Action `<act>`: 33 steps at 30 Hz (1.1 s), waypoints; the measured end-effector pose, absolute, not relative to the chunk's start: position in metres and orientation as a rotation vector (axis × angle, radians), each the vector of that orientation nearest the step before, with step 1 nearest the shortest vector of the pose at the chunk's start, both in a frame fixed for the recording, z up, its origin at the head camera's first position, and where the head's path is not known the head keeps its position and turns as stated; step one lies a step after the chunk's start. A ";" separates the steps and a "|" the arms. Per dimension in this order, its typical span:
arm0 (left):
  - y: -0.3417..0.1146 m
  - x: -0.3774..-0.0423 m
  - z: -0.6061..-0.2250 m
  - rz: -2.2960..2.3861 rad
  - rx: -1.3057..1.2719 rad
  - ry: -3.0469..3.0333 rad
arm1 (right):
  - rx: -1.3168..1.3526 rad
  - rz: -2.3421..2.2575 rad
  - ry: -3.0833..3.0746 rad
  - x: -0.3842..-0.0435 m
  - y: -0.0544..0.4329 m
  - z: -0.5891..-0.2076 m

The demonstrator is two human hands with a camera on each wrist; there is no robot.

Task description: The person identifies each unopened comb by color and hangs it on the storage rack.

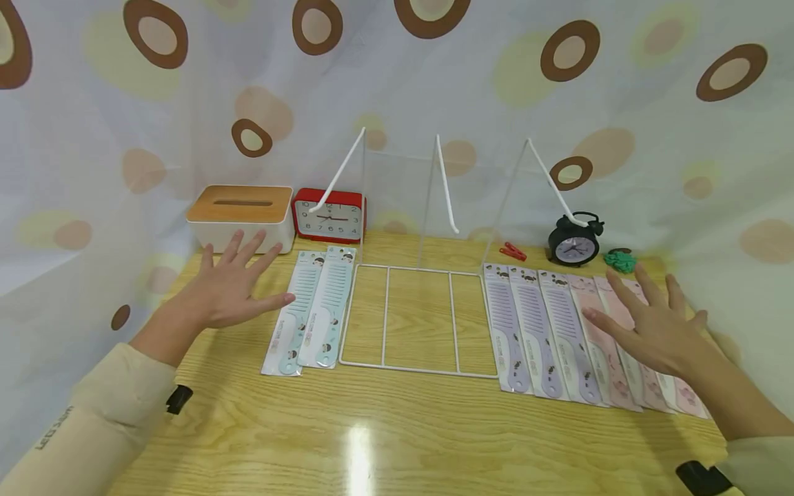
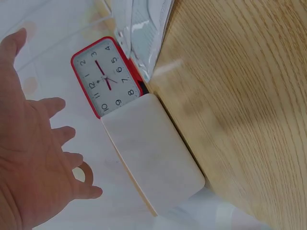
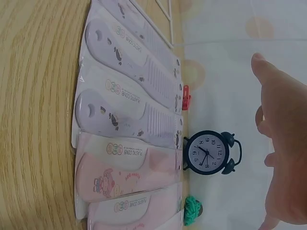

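My left hand [image 1: 232, 289] hovers with spread fingers in front of the tissue box, just left of two blue packaged combs [image 1: 325, 310]. On the other side my right hand [image 1: 664, 331] is also spread, above the pink packaged combs [image 1: 604, 337]. Neither hand holds anything. Purple packaged combs [image 1: 540, 331] lie in a row beside the pink ones; the right wrist view shows their printed cards [image 3: 120, 110]. Between the blue and purple combs stands a white wire rack [image 1: 418, 370] with three slanted prongs [image 1: 446, 186] rising at its back.
At the back left are a white tissue box [image 1: 242, 234] with a wooden lid and a red clock [image 1: 329, 215]. A red clip [image 1: 513, 252], a black alarm clock [image 1: 573, 242] and a green scrunched item [image 1: 620, 260] sit at the back right. A patterned curtain [image 1: 397, 83] hangs behind.
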State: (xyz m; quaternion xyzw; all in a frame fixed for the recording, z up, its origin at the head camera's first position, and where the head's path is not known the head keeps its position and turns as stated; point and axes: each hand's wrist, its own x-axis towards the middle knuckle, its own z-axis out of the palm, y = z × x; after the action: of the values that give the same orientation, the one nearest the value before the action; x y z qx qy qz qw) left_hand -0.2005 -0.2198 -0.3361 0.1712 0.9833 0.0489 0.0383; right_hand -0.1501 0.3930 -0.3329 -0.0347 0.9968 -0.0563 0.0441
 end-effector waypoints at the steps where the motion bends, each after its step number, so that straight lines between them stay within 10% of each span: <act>1: -0.220 -0.201 -0.336 0.151 0.524 3.014 | -0.105 -0.172 3.047 -0.150 0.393 -0.334; 33: -0.216 -0.293 -0.405 1.087 0.305 2.672 | -0.354 -1.030 2.745 -0.156 0.299 -0.409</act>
State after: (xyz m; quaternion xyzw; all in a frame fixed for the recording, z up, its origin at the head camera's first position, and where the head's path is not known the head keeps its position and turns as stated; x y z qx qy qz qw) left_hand -0.2931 -0.2164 -0.4046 0.1043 0.9145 0.3719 0.1201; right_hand -0.1558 0.2989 -0.4089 -0.1195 0.9254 -0.3471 0.0940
